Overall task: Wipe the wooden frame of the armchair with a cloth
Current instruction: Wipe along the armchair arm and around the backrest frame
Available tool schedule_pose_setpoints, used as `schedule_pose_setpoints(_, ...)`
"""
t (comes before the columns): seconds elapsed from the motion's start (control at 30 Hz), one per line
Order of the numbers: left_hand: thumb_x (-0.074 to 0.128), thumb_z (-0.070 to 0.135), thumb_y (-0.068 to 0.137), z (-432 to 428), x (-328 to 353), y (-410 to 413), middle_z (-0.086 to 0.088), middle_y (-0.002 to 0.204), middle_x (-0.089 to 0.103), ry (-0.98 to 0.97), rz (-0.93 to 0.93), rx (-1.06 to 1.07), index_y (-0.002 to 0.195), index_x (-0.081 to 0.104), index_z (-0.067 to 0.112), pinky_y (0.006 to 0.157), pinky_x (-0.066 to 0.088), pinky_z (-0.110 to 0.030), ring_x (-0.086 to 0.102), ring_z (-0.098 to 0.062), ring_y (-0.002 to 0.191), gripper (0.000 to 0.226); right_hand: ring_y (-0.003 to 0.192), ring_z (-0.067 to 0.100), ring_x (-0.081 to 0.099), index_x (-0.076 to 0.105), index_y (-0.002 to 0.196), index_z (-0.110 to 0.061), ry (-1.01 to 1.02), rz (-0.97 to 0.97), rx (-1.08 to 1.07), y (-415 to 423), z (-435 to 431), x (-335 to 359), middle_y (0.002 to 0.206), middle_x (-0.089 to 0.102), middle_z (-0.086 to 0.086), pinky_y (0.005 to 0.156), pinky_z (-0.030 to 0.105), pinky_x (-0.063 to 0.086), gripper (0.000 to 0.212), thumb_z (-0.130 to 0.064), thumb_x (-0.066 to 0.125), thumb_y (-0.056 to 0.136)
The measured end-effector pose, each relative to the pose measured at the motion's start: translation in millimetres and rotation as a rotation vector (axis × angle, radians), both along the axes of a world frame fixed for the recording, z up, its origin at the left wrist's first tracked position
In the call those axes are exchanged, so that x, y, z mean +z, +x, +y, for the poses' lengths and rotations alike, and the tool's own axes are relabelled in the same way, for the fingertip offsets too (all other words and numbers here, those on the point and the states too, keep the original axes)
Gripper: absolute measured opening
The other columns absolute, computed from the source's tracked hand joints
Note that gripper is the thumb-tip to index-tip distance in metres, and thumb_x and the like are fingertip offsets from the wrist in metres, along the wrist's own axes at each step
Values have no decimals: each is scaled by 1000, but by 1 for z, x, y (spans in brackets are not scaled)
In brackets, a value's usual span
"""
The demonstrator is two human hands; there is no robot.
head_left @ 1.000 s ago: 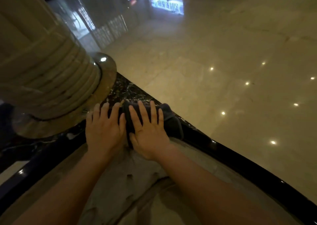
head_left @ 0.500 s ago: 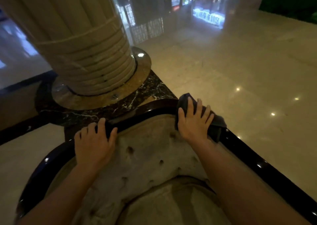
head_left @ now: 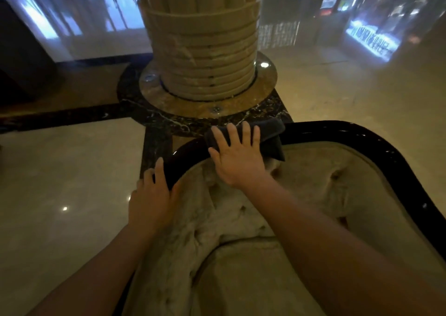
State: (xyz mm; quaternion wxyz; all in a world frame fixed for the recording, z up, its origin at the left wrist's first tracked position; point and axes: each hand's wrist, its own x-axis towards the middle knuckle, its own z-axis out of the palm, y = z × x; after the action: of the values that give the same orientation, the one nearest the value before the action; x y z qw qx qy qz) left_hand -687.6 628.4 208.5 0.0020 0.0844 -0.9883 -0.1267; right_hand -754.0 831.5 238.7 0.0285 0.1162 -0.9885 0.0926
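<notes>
The armchair has a glossy dark wooden frame (head_left: pixel 362 139) curving round the top of its tufted beige backrest (head_left: pixel 313 185). A dark folded cloth (head_left: pixel 271 134) is draped over the top rail. My right hand (head_left: pixel 237 155) lies flat on the cloth with fingers spread, pressing it onto the rail. Lower on the left curve of the frame, my left hand (head_left: pixel 154 198) grips the bare rail, fingers curled over its outer edge.
A ribbed beige column (head_left: pixel 205 48) on a round base and dark marble plinth (head_left: pixel 169 120) stands just behind the chair back. Polished beige floor (head_left: pixel 60 183) lies left and right. Glass walls with lit signs (head_left: pixel 369 40) are far behind.
My view has swung left, so the column is now straight ahead. The right hand and cloth have slid along the top rail; the left hand sits lower on the left curve.
</notes>
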Motion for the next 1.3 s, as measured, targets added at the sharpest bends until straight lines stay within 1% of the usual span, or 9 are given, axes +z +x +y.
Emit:
schedule_pose_setpoints(0.13,35,59,96,-34,-21,39,-20,148,41,24,-31,32,157,6,16,88,52,-51,53,-40,121,81,149,41,-15,2,158,-29,83,-74,104,6,-80,-1,168,1,7,116,60,-16,62,-55,11,102)
schedule_pose_setpoints(0.23,37,58,95,-46,-39,65,-19,150,37,68,-84,53,158,0,15,92,52,-49,52,-37,124,84,149,39,-20,4,159,-26,119,-74,213,22,-113,-11,168,-3,6,117,60,-13,64,-54,13,103)
schedule_pose_setpoints(0.4,49,48,95,-86,-71,122,-19,151,37,156,-217,104,157,-4,17,94,52,-48,54,-35,124,88,148,41,-20,12,159,-21,268,-67,433,91,-176,-40,168,2,8,117,58,-17,63,-51,16,104)
schedule_pose_setpoints(0.57,54,42,90,-117,-98,175,-19,146,39,282,-312,233,155,7,11,93,51,-49,56,-37,117,85,150,38,-18,17,158,-18,274,-166,558,158,-221,-74,168,10,8,116,55,-21,62,-48,13,105)
schedule_pose_setpoints(0.7,52,52,88,-120,-106,231,-14,144,43,306,-263,323,154,15,14,93,51,-47,55,-33,119,84,150,38,-17,14,158,-19,232,-216,614,197,-235,-85,168,9,8,117,57,-17,62,-50,13,105)
schedule_pose_setpoints(0.9,44,65,87,-120,-94,316,-8,156,35,168,-298,394,156,17,14,109,41,-39,44,-24,136,90,150,38,-17,11,158,-23,160,-307,695,265,-247,-104,168,6,6,118,58,-15,63,-53,10,103)
schedule_pose_setpoints(1.1,44,82,73,-116,-71,421,-6,135,52,214,-339,640,139,39,14,98,47,-41,53,-24,118,95,152,38,-6,18,157,-23,130,-282,781,327,-248,-110,166,18,7,118,55,-13,66,-55,8,100)
schedule_pose_setpoints(1.2,45,87,67,-111,-72,473,-8,140,50,224,-321,719,146,31,13,98,48,-43,55,-27,120,109,151,40,0,28,154,-21,149,-258,874,372,-250,-109,163,26,9,116,53,-17,68,-56,7,100)
schedule_pose_setpoints(1.3,42,92,63,-109,-79,520,-10,153,40,187,-376,765,154,19,11,107,42,-44,48,-29,131,125,151,42,-1,26,155,-17,185,-258,1003,418,-245,-110,163,26,13,111,51,-29,71,-55,4,100)
